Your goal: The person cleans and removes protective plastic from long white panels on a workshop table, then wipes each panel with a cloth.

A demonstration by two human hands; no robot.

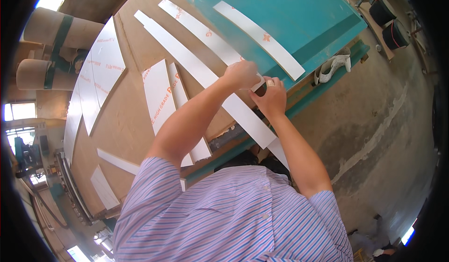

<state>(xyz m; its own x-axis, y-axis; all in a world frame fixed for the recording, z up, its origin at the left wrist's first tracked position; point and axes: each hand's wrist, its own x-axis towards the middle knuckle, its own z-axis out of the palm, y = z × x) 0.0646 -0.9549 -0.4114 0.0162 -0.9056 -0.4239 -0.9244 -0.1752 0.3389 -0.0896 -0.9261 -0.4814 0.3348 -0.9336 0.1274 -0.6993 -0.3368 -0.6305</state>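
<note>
A white board strip (207, 34) with orange printing lies lengthwise on the bench, its near end at my hands. My left hand (242, 74) is curled over this near end and slightly blurred; whether anything is inside the fist is hidden. My right hand (272, 97), with an adhesive bandage on one finger, has its thumb and fingers curved around the end of the strip. Under my left forearm runs a long plain white strip (196, 69), which reaches past the bench's near edge. To the right, another printed white strip (263, 39) lies apart from both hands.
Printed white boards (159, 97) lie left of my forearm, with larger white panels (101, 62) beyond. A teal sheet (294, 16) covers the bench's right part. A white curved object (331, 69) rests on the teal ledge (354, 57). Black buckets (396, 34) stand at the right.
</note>
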